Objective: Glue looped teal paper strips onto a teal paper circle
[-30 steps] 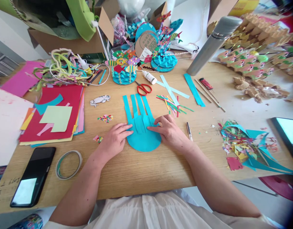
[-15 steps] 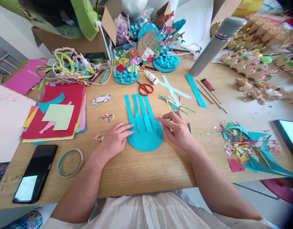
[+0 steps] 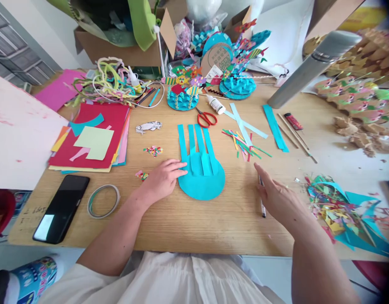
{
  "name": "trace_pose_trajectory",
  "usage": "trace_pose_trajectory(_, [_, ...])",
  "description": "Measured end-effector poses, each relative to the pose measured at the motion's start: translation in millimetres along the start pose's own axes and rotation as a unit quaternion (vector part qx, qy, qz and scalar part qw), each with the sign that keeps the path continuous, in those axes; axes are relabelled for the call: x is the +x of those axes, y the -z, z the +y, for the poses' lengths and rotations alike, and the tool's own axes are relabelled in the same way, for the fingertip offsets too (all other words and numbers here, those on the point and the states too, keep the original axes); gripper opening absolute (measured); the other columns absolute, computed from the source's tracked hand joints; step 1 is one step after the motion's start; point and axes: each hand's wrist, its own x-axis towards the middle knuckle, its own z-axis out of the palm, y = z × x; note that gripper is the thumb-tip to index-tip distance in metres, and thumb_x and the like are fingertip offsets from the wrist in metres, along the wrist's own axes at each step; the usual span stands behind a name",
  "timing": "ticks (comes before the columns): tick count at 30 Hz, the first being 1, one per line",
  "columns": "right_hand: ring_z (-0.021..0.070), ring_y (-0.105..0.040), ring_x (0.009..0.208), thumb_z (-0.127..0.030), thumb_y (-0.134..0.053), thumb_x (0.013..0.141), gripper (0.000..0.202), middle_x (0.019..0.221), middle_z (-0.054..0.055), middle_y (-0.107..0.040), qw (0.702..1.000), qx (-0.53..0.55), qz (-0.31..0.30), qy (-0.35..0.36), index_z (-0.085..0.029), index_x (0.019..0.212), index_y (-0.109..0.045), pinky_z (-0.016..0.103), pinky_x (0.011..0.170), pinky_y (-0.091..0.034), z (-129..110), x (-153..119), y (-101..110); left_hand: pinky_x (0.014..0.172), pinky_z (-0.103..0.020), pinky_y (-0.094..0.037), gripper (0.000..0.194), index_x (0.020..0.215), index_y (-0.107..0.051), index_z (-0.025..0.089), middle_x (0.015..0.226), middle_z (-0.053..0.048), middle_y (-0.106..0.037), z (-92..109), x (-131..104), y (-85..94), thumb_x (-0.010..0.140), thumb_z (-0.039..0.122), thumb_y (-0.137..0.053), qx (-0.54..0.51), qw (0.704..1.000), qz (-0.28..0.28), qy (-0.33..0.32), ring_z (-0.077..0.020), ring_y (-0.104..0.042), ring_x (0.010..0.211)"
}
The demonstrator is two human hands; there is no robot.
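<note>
A turquoise paper circle [image 3: 202,188] lies flat on the table, with several turquoise paper strips [image 3: 191,141] across its upper part, reaching out past its top edge. My left hand [image 3: 162,179] rests at its left edge, the fingers stretched out and fingertips on the paper. Off to the right, my right hand [image 3: 278,200] hovers over a slim pen [image 3: 263,210], index finger extended and thumb beside the pen. The hand covers part of the pen; I see no grip on it. Red-handled scissors [image 3: 207,120] and a white glue bottle [image 3: 216,104] lie beyond the strips.
Thin coloured paper strips [image 3: 245,145] lie right of centre. A grey flask [image 3: 311,71] stands at the back right, near paper scraps [image 3: 333,207]. On the left are stacked coloured papers [image 3: 67,154], a phone [image 3: 61,209] and a tape roll [image 3: 104,202]. Finished paper crafts [image 3: 182,99] stand behind.
My right hand has left the turquoise paper's right edge and moved right and toward me, over the pen. My left hand stays at the paper's left edge. The view has shifted.
</note>
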Motion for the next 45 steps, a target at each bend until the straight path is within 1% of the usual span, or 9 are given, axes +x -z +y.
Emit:
trace_pose_trajectory(3, [0.0239, -0.066, 0.061, -0.023, -0.040, 0.090, 0.052, 0.079, 0.011, -0.073, 0.998, 0.064, 0.008, -0.014, -0.016, 0.140, -0.051, 0.033, 0.053, -0.046, 0, 4, 4, 0.102, -0.048, -0.052, 0.036, 0.111, -0.071, 0.020, 0.128, -0.007, -0.067, 0, 0, -0.5, 0.088, 0.001, -0.051, 0.004, 1.000, 0.003, -0.004, -0.0229, -0.057, 0.121])
trace_pose_trajectory(6, [0.0200, -0.059, 0.054, -0.032, -0.044, 0.089, 0.035, 0.061, 0.005, -0.064, 0.967, 0.242, 0.037, -0.065, -0.018, 0.109, -0.070, 0.032, 0.052, -0.043, -4, 9, 17, 0.102, -0.049, -0.052, 0.036, 0.111, -0.071, 0.019, 0.128, -0.008, -0.067, -1, 0, -0.7, 0.088, 0.000, -0.050, 0.003, 1.000, 0.003, -0.005, -0.0234, -0.057, 0.121])
trace_pose_trajectory(10, [0.0198, -0.059, 0.061, -0.035, -0.053, 0.086, 0.022, 0.063, 0.003, -0.060, 0.826, 0.557, 0.060, -0.057, -0.021, 0.094, -0.068, 0.034, 0.057, -0.046, -18, 19, 40, 0.103, -0.052, -0.051, 0.039, 0.113, -0.071, 0.021, 0.130, -0.008, -0.066, -1, -1, -1.0, 0.088, 0.001, -0.049, -0.004, 1.000, -0.003, -0.003, -0.0232, -0.057, 0.122])
trace_pose_trajectory(13, [0.0221, -0.065, 0.073, -0.034, -0.067, 0.079, 0.018, 0.077, 0.004, -0.068, 0.745, 0.661, 0.085, 0.020, -0.026, 0.094, -0.062, 0.039, 0.068, -0.052, -36, 32, 54, 0.104, -0.052, -0.050, 0.039, 0.114, -0.071, 0.021, 0.131, -0.008, -0.065, -1, -1, -0.7, 0.088, 0.001, -0.049, -0.004, 1.000, -0.010, -0.001, -0.0231, -0.056, 0.123])
trace_pose_trajectory(17, [0.0205, -0.068, 0.078, -0.035, -0.074, 0.078, 0.024, 0.079, 0.000, -0.070, 0.713, 0.684, 0.098, 0.120, -0.028, 0.091, -0.056, 0.042, 0.080, -0.054, -69, 56, 54, 0.105, -0.049, -0.049, 0.039, 0.112, -0.071, 0.021, 0.130, -0.006, -0.066, -2, -1, -0.3, 0.087, 0.001, -0.050, 0.013, 1.000, -0.014, -0.003, -0.0222, -0.058, 0.121])
trace_pose_trajectory(21, [0.0178, -0.066, 0.069, -0.049, -0.060, 0.090, 0.023, 0.072, -0.001, -0.066, 0.695, 0.707, 0.056, 0.121, -0.026, 0.094, -0.058, 0.037, 0.069, -0.053, -101, 72, 32, 0.105, -0.046, -0.049, 0.037, 0.112, -0.071, 0.017, 0.130, -0.008, -0.066, -1, 0, 0.1, 0.087, 0.000, -0.050, 0.017, 1.000, -0.014, -0.008, -0.0230, -0.058, 0.121])
trace_pose_trajectory(28, [0.0135, -0.061, 0.060, -0.050, -0.058, 0.091, 0.033, 0.067, 0.000, -0.064, 0.721, 0.691, 0.001, 0.062, -0.019, 0.089, -0.071, 0.031, 0.063, -0.051, -119, 66, -4, 0.105, -0.047, -0.049, 0.043, 0.112, -0.071, 0.021, 0.131, -0.006, -0.065, -1, -2, 0.9, 0.084, -0.003, -0.049, 0.009, 1.000, -0.014, 0.002, -0.0224, -0.055, 0.124])
trace_pose_trajectory(32, [0.0166, -0.067, 0.068, -0.047, -0.060, 0.090, 0.030, 0.070, 0.002, -0.067, 0.732, 0.678, -0.020, 0.056, -0.019, 0.089, -0.070, 0.033, 0.071, -0.054, -121, 59, -7, 0.104, -0.046, -0.050, 0.040, 0.111, -0.071, 0.020, 0.131, -0.006, -0.065, 0, -2, 1.2, 0.086, -0.002, -0.050, 0.008, 1.000, -0.016, 0.008, -0.0229, -0.055, 0.124])
trace_pose_trajectory(45, [0.0111, -0.059, 0.057, -0.030, -0.050, 0.094, 0.031, 0.070, 0.003, -0.064, 0.818, 0.556, -0.017, 0.145, -0.016, 0.071, -0.065, 0.024, 0.052, -0.046, -125, 52, -8, 0.101, -0.045, -0.052, 0.037, 0.109, -0.072, 0.018, 0.128, -0.007, -0.067, -2, -2, -2.1, 0.087, -0.001, -0.049, 0.014, 1.000, 0.009, -0.010, -0.0229, -0.058, 0.121])
